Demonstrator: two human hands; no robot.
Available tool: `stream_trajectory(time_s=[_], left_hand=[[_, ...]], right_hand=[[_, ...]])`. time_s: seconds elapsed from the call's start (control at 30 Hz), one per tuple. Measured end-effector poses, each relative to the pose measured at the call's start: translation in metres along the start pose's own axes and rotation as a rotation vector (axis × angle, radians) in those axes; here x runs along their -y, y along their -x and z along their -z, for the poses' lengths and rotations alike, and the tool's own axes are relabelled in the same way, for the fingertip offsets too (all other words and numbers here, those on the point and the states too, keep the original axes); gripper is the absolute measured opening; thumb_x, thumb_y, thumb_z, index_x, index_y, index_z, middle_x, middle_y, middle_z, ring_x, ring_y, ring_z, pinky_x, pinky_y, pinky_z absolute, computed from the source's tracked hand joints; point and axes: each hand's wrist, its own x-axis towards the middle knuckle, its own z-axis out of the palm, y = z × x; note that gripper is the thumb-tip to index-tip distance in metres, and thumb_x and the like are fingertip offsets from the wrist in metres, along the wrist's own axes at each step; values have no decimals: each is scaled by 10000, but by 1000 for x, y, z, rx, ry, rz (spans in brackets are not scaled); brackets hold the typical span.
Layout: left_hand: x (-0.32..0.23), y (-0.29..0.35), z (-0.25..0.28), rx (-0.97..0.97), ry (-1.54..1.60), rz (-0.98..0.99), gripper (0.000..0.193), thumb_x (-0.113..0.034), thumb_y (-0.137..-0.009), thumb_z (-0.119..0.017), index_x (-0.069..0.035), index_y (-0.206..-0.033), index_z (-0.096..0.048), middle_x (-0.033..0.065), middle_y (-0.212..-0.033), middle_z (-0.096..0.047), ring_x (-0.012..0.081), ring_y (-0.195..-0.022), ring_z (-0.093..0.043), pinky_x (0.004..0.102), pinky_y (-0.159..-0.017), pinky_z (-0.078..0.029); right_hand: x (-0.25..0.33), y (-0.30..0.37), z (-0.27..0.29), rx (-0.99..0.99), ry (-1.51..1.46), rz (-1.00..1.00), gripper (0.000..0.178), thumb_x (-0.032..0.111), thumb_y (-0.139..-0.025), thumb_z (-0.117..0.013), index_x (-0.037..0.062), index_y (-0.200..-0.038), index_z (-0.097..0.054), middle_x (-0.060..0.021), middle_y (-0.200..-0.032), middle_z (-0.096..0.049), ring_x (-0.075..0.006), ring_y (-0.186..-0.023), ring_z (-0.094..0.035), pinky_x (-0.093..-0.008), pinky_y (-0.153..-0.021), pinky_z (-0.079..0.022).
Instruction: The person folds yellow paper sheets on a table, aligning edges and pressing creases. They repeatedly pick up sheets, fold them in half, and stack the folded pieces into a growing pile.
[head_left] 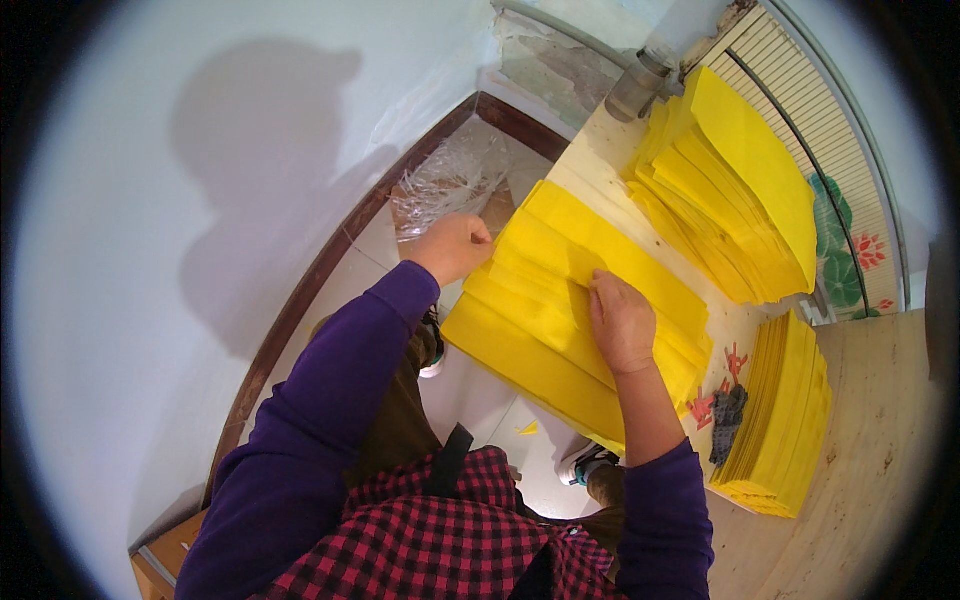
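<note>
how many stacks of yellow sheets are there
3: the fanned stack at the centre, with the right hand over it; the upper-right stack; and the lower-right stack. Any behind these would be hidden.

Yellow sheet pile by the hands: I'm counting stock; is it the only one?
No: an upper-right yellow stack and lower-right yellow stack also show.

Pale wooden table (pixel 590 160), yellow sheet stacks (pixel 745 185), red strips (pixel 702 409), dark bundle (pixel 728 424)
</note>
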Motion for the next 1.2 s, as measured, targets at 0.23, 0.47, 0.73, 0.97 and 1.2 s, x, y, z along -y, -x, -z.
stream_trajectory(time_s=[0.23, 0.47, 0.73, 0.97, 1.2], left_hand=[[-12, 4, 5, 47, -39, 7, 205, -53, -751, -680, -3, -942, -624, 117, -871, -659, 218, -775, -629, 317, -698, -492], [-29, 12, 13, 28, -67, -186, 482, -6, -747, -670, -68, -1207, -538, 143, -1207, -554, 282, -1118, -537, 353, -951, -440], [-31, 12, 12, 40, -68, -392, 593, 44, -708, -651, -85, -1275, -533, 155, -1278, -510, 356, -1177, -495, 377, -1013, -412], [-23, 7, 8, 69, -114, -498, 431, 17, -788, -610, -140, -1188, -641, 76, -1333, -551, 283, -1149, -562, 343, -941, -477], [-18, -4, -2, 30, -111, -535, 282, -1, -837, -574, -111, -1069, -690, 69, -1199, -649, 281, -1057, -617, 355, -911, -494]], right_hand=[[-1, 5, -10, -96, -30, 50, 80, 89, -850, -618, 69, -928, -612, -114, -1030, -684, -319, -883, -655, -398, -765, -534], [-2, 5, -9, -85, -49, 38, 162, 121, -859, -611, 37, -996, -628, -154, -963, -672, -321, -856, -655, -404, -751, -536], [0, 3, -7, -115, -88, 30, 156, 120, -861, -611, 41, -996, -621, -142, -930, -662, -327, -825, -645, -406, -723, -529], [0, 2, -5, -146, -109, 29, 145, 118, -850, -618, 52, -978, -620, -137, -898, -652, -330, -807, -636, -415, -707, -522], [1, 0, -2, -131, -145, -21, 135, 122, -844, -624, 45, -955, -626, -139, -915, -661, -338, -828, -637, -417, -724, -523]])
